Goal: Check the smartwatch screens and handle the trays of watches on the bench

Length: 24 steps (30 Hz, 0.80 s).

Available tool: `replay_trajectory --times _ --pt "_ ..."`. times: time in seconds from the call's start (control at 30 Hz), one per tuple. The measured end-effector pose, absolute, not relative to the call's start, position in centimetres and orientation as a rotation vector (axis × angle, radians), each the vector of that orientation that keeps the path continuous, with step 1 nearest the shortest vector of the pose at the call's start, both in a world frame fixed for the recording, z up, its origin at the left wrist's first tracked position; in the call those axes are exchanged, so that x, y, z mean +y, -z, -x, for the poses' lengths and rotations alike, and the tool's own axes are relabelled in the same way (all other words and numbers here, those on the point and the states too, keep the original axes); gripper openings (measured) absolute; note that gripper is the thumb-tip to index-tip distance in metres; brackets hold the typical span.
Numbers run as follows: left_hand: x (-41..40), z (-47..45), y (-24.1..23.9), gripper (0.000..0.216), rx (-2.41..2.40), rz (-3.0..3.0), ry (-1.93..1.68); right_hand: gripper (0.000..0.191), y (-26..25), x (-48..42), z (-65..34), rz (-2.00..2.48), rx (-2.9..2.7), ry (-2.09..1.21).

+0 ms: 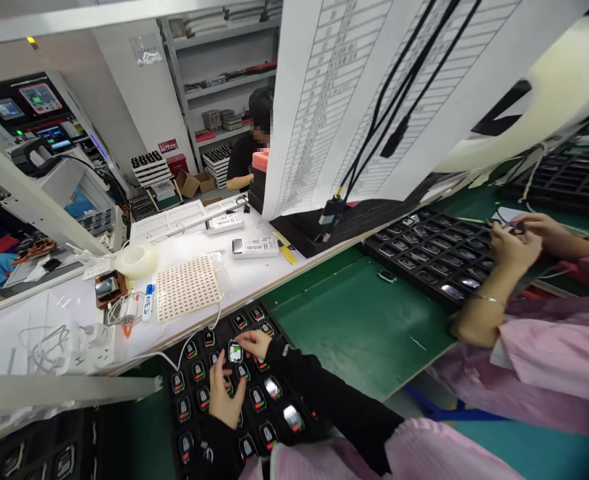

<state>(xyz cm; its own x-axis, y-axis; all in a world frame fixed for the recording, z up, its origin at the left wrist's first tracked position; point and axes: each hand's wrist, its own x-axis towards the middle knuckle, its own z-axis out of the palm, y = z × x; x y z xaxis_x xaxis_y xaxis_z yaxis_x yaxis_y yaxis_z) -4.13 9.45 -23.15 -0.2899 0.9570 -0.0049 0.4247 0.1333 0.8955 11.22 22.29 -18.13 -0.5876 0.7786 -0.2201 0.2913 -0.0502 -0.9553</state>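
Over a black tray (224, 327), the left hand (221, 393) and right hand (254, 343) pinched one small glossy device (235, 352).
Both stood half-curled, gripping its edges; surrounding tray pockets (257, 399) held more devices (273, 387).

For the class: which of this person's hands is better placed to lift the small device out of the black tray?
Probably the right hand: its fingers already reach the device in the black tray. The left hand sits lower, just below the device.

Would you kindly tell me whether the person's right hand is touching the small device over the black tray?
Touching: the head view shows the right hand with its fingertips on the upper edge of the small device, with no gap between them.
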Motion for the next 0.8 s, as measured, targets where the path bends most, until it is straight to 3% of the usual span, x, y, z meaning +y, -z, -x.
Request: replay_trajectory --times 0.13,0.27,0.5,0.8 --pt "10.1 1.8 18.8 0.073 1.519 -1.242 -1.063 0.039 18.6 19.3 -13.3 1.156 -1.748 -1.833" --pt "10.2 -0.3 14.3 0.055 1.384 -1.322 -1.013 0.056 16.2 17.2 -16.5 1.01 -1.583 -1.759" --pt "8.2 -2.3 10.1 0.056 1.205 -1.299 -1.009 0.052 12.2 13.7 -19.5 0.962 -1.631 -1.546" --pt "6.0 -4.3 7.7 0.044 1.468 -1.551 -1.243 0.058 9.3 9.9 -19.8 0.654 -1.383 -1.743"
